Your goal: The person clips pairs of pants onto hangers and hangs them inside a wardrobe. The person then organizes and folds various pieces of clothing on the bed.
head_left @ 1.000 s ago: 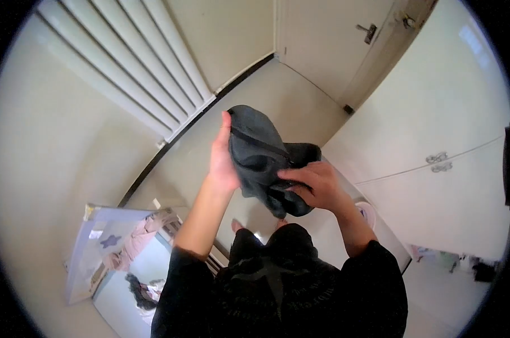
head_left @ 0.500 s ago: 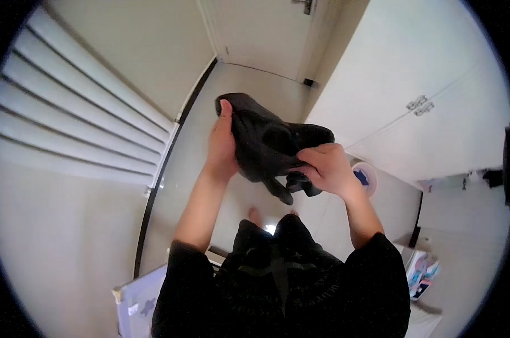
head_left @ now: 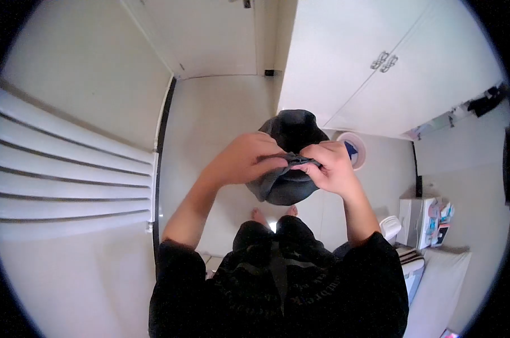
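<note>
A dark grey cloth garment (head_left: 289, 190) is bunched up in front of my body, above the floor; its exact kind is hard to make out. My left hand (head_left: 245, 160) pinches the garment's near edge between thumb and fingers. Close beside it, my right hand (head_left: 332, 168) pinches the same edge, thumb against forefinger. Beyond the fingers the cloth gapes into a dark hollow, and its lower part hangs down in a rounded fold. Part of the edge is hidden under my fingers.
White cupboard doors (head_left: 345, 62) with metal handles rise ahead on the right. A pink bucket (head_left: 358, 151) holding something blue stands by them. On the left is a white radiator (head_left: 69, 172); a door (head_left: 210, 39) lies ahead. A small white cabinet (head_left: 412, 221) stands at right.
My left hand has moved from the garment's far left side toward my right hand, so both now pinch one edge close together. The garment hangs rounder, and my view has turned.
</note>
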Tool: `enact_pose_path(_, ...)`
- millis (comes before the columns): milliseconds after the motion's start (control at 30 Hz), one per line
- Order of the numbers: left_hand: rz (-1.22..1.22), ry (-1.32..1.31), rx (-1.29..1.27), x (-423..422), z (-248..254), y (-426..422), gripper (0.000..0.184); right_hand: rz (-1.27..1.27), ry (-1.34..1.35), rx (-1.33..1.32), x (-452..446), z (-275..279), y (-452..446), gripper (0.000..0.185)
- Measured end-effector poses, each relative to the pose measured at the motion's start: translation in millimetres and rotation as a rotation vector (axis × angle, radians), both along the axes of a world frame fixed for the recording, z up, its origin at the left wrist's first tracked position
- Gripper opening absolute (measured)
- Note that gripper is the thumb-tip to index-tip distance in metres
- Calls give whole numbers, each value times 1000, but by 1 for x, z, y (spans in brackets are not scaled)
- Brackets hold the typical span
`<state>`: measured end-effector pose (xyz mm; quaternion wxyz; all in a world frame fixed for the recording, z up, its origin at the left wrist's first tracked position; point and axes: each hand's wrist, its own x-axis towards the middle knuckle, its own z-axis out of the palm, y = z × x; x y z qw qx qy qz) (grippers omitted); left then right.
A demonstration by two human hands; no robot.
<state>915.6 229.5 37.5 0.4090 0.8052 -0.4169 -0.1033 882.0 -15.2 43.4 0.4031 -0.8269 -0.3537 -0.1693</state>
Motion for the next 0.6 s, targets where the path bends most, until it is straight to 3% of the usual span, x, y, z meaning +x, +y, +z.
enact_pose_path(100, 140, 149, -346, -9, -1, -28, 22, -98, 75, 140, -6, -9, -17, 25)
enact_pose_path(167, 177, 281, -356, -12, 1, -38, 23, -225, 165, 242, -15, -11, -28, 28)
enact_pose_path(300, 303, 513, -342, -14, -6, -59, 24, -92, 69, 213, -17, -9, -53, 26)
enact_pose_path(367, 323, 646, -461, -14, -5, -66, 23, -27, 75, 200, -18, -8, -70, 28)
enact_pose_path(500, 339, 847, -618, -17, -5, -75, 22, 92, 304, 184, -23, -19, -110, 29)
enact_pose_path(600, 310, 816, -557, -17, -4, -83, 23, 117, 343, 219, -31, -22, -118, 23)
